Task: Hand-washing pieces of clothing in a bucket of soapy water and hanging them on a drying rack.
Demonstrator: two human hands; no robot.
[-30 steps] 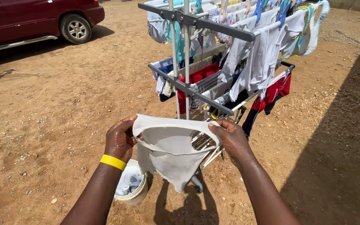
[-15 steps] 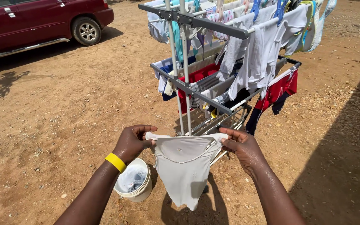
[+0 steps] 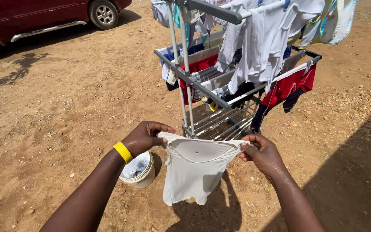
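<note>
I hold a small white garment [image 3: 194,169] stretched out in front of me by its top corners. My left hand [image 3: 144,137], with a yellow wristband, pinches the left corner. My right hand [image 3: 263,154] pinches the right corner. The cloth hangs down flat between both hands, above the dirt ground. Just beyond it stands a grey metal drying rack [image 3: 185,77] loaded with white, red and blue clothes on its upper and middle tiers.
A white bucket [image 3: 140,172] with wet clothes sits on the ground under my left wrist. A dark red car [image 3: 44,17] is parked at the upper left. Bare rails [image 3: 220,122] show on the rack's lowest tier. Shadow covers the right side of the ground.
The garment has gone from bunched and open to pulled flat and hanging straight. My view has tilted down and moved closer to the rack.
</note>
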